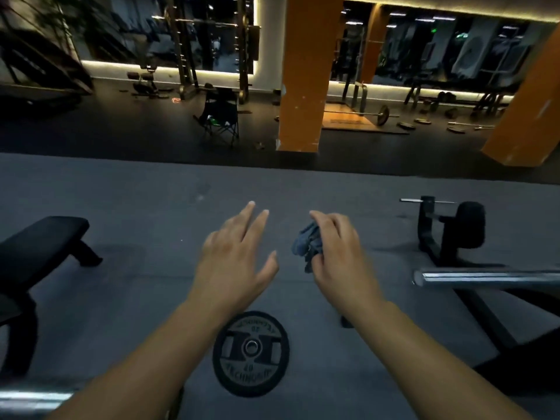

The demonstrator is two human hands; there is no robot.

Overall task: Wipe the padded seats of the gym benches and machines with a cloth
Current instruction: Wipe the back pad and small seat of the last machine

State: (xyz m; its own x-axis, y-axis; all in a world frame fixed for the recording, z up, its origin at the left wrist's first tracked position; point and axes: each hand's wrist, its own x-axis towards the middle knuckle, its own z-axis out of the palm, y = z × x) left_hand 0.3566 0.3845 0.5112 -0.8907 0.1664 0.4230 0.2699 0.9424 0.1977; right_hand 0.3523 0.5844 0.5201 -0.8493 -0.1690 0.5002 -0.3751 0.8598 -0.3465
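One cloth point(306, 244) gripped by right hand point(336, 253); open floor point(151, 207) between bench point(45, 237), bar point(485, 278).

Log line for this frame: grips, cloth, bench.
left grip: open, empty | right grip: holds bunched cloth | bench: far left, untouched | wiping: none

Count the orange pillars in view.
3: the centre pillar straight ahead, the right pillar at the frame's edge, the back pillar between them, narrower, perhaps a mirror reflection. Others may be hidden.
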